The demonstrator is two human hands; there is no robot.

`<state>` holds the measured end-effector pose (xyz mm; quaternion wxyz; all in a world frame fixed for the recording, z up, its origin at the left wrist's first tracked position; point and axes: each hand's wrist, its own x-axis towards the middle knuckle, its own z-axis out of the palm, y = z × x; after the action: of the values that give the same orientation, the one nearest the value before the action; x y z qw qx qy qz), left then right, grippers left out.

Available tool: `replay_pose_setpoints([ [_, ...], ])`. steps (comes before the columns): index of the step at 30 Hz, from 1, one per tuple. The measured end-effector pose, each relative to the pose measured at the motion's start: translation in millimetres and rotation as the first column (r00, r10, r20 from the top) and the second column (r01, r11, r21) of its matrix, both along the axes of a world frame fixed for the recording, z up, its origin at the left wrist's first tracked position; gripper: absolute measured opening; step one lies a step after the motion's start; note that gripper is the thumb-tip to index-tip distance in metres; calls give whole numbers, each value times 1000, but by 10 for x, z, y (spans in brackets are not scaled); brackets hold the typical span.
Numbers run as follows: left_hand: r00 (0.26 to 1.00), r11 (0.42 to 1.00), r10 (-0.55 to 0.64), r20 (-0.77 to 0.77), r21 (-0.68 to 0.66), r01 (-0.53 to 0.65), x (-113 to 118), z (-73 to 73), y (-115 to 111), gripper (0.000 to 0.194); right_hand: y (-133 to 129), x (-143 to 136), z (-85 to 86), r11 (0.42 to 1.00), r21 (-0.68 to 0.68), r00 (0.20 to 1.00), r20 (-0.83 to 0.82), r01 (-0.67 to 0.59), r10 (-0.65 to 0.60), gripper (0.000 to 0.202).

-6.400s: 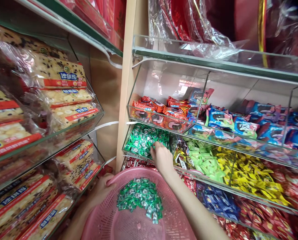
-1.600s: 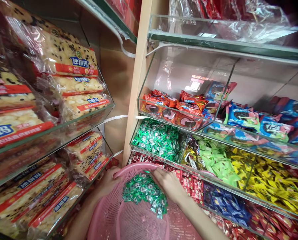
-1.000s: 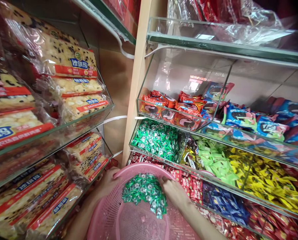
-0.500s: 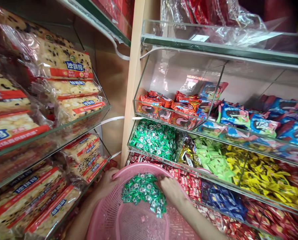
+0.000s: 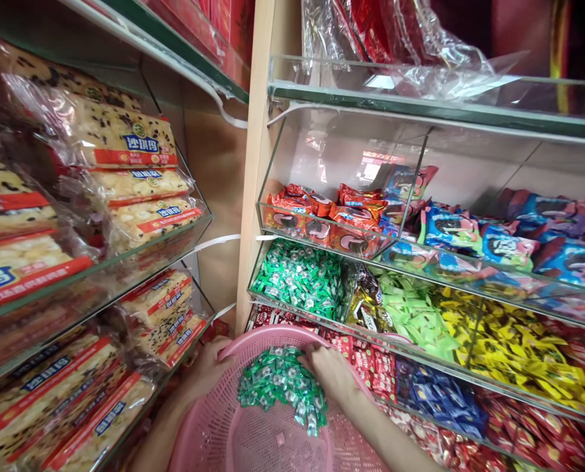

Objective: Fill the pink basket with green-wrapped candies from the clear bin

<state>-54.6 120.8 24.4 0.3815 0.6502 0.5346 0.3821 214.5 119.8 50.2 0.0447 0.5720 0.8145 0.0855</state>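
Note:
A pink plastic basket with a perforated wall is tilted toward me low in the middle. My left hand grips its far left rim, the thumb over the edge. Inside lies a heap of small green-wrapped candies, gathered on the far side. My right hand is curled closed at the heap's right edge, over the basket, its fingertips among the candies and partly hidden. Just beyond the rim, a glass shelf bin holds more green candies of the same look.
Bagged sachima bars fill the left shelves. Red snack packets and blue snack packets sit above the green bin. Yellow candies lie to the right. A wooden post divides the shelves; a glass shelf edge juts out above.
The view has shifted slightly, so the shelves appear a little lower and further left. Both hands keep nearly the same places at the basket, and the candy heap looks much the same.

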Motion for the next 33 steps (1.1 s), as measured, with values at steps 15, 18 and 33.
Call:
replay_pose_setpoints([
  [15, 1000, 1000, 5, -27, 14, -5, 2, -1, -18, 17, 358, -305, 1021, 961, 269, 938, -345, 66, 32, 24],
  [18, 1000, 1000, 14, -14, 16, -13, -6, -26, -18, 18, 578, -381, 1022, 964, 229, 943, -328, 133, -52, 20],
  [33, 999, 1000, 7, -36, 22, -6, -17, -71, 3, 17, 197, -203, 812, 897, 443, 502, -776, 2, 382, 13],
])
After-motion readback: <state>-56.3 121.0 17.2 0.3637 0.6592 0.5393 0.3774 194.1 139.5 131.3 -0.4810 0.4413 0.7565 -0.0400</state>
